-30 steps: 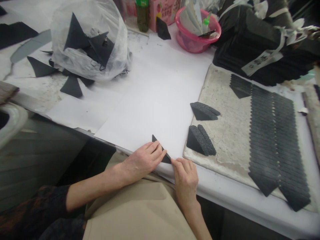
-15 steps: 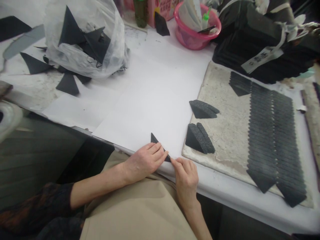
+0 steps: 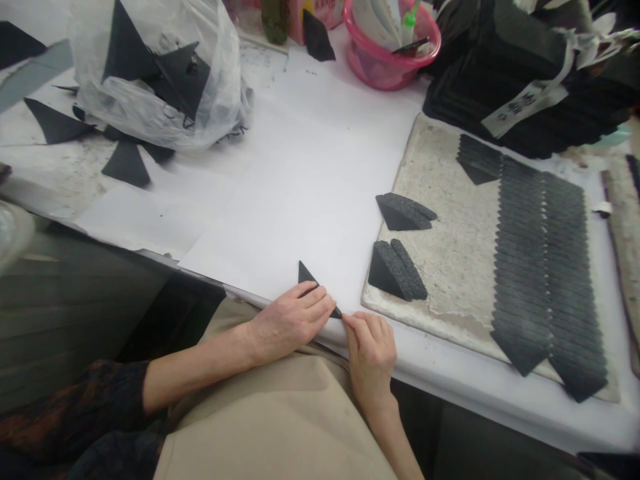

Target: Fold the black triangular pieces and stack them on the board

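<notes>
At the table's front edge lies a small black triangular piece, its long edge running slantwise and its middle covered by fingers. My left hand rests over it, fingers close together and pressing its edge down. The thumb and forefinger of my right hand pinch the piece's right-hand corner, with the other fingers curled in. To the right, on a pale worn board, sit two small stacks of similar black pieces, a nearer stack and a farther stack. Long overlapping rows of black pieces cover the board's right side.
White paper covers the table. At the back left, a clear plastic bag holds black pieces, with several loose pieces nearby. Behind stand a pink basin with a green-tipped bottle and a big tied black stack.
Everything has shifted slightly up and left in the view as the camera moved. Both hands stay at the black piece with almost the same hold.
</notes>
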Action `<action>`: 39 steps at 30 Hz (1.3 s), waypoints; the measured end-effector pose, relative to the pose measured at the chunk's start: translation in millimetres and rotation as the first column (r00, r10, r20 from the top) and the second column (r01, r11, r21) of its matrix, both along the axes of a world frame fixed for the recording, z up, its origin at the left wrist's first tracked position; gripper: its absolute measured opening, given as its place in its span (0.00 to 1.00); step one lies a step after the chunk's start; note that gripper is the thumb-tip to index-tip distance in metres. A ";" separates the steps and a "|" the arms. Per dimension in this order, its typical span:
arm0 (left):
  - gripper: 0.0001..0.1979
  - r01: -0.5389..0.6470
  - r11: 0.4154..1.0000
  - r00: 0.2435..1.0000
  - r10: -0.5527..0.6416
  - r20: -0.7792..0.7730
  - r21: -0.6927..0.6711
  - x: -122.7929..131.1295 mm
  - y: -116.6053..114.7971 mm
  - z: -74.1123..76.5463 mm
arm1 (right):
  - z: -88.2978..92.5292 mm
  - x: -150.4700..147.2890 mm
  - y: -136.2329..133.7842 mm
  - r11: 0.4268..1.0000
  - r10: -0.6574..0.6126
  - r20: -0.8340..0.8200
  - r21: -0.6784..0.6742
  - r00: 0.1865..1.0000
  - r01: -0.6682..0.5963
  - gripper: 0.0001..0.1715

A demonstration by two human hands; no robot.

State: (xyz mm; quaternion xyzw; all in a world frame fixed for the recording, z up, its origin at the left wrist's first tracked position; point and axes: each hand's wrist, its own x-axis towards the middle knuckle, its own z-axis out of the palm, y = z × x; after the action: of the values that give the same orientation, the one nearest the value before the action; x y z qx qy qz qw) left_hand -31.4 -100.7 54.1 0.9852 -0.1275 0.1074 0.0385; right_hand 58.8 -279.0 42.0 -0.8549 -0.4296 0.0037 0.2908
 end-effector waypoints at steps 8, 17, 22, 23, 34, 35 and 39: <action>0.14 0.021 0.998 1.000 -0.021 0.007 -0.066 1.2 1.8 3.1 | 0.7 0.2 -2.6 1.000 0.002 0.001 -0.012 1.000 -0.002 0.06; 0.13 0.014 0.999 0.998 -0.012 0.055 -0.038 0.4 1.0 8.3 | -2.6 0.7 -5.8 0.999 0.039 0.029 -0.029 0.999 -0.038 0.08; 0.14 0.021 0.998 0.999 -0.018 0.050 -0.060 0.2 1.5 10.1 | -2.2 0.9 -4.9 1.000 -0.018 -0.043 -0.025 0.999 0.017 0.04; 0.14 0.020 0.998 0.999 -0.017 0.047 -0.062 0.1 1.5 9.7 | -2.3 0.9 -4.8 0.999 -0.025 -0.049 -0.022 0.999 0.024 0.04; 0.15 0.018 0.997 1.000 -0.016 0.023 -0.069 -0.2 1.5 6.5 | 2.0 4.9 -5.0 0.995 0.081 0.083 -0.059 0.993 -0.076 0.05; 0.15 0.018 0.998 1.000 -0.017 0.025 -0.061 -0.2 1.7 6.7 | 2.2 5.3 -5.3 0.994 0.094 0.086 -0.068 0.992 -0.088 0.05; 0.15 0.024 0.999 1.000 -0.023 0.021 -0.046 -0.3 2.5 7.0 | 1.2 6.2 -7.5 0.989 0.126 0.093 -0.087 0.988 -0.118 0.05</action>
State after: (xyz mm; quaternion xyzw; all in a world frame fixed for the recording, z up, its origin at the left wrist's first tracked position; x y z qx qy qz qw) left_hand -31.7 -98.3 61.1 0.9814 -0.1368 0.1201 0.0612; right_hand 65.0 -286.5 43.2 -0.8372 -0.4946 -0.0032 0.2335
